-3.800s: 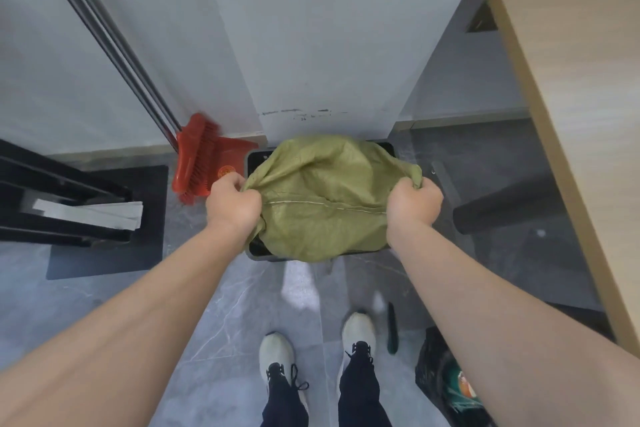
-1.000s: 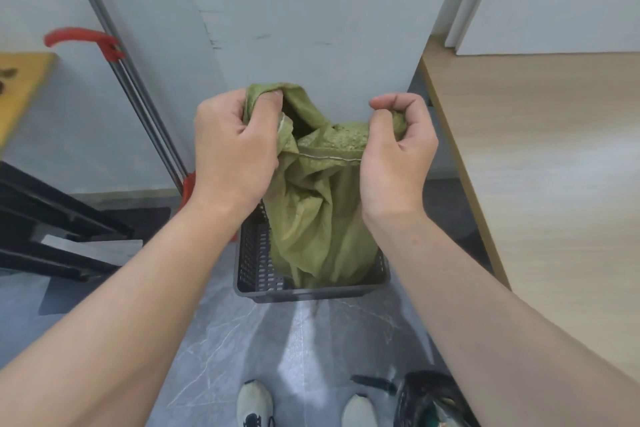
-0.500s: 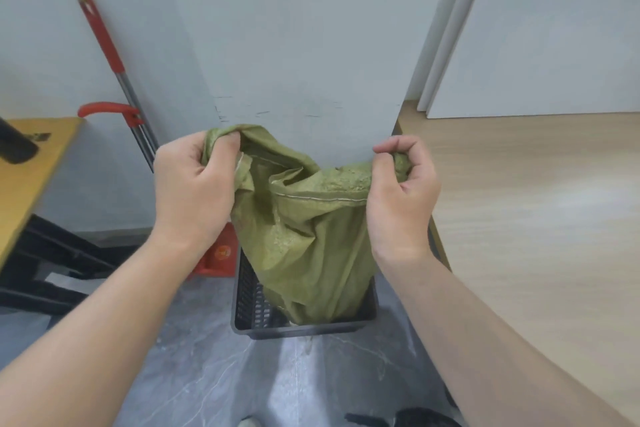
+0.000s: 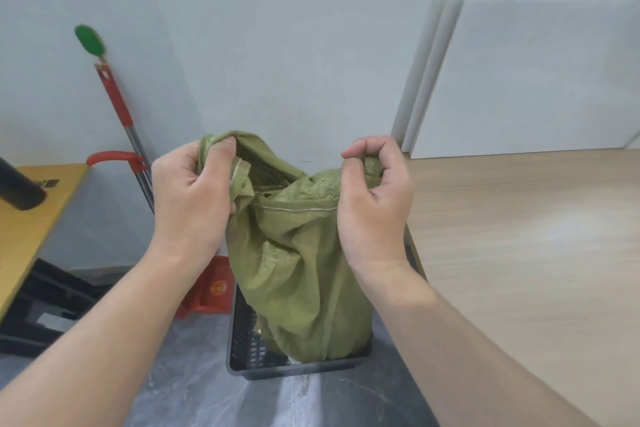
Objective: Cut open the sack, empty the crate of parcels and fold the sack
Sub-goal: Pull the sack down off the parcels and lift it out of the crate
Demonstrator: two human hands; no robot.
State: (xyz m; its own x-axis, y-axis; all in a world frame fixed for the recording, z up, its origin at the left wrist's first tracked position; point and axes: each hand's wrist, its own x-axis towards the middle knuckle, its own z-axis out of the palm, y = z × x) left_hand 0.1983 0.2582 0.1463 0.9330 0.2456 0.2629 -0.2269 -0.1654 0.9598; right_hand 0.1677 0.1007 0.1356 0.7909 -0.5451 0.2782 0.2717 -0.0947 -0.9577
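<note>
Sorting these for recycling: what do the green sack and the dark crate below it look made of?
The green sack looks like woven plastic fabric, matte: a fine weave grain, stiff creases and a stitched pale seam show. The dark crate looks like moulded plastic, dull grey-black, judging by its regular slotted walls and smooth rim, though that is not certain.

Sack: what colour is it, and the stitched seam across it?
The sack is olive green; its seam is white. Head view shows both.
</note>
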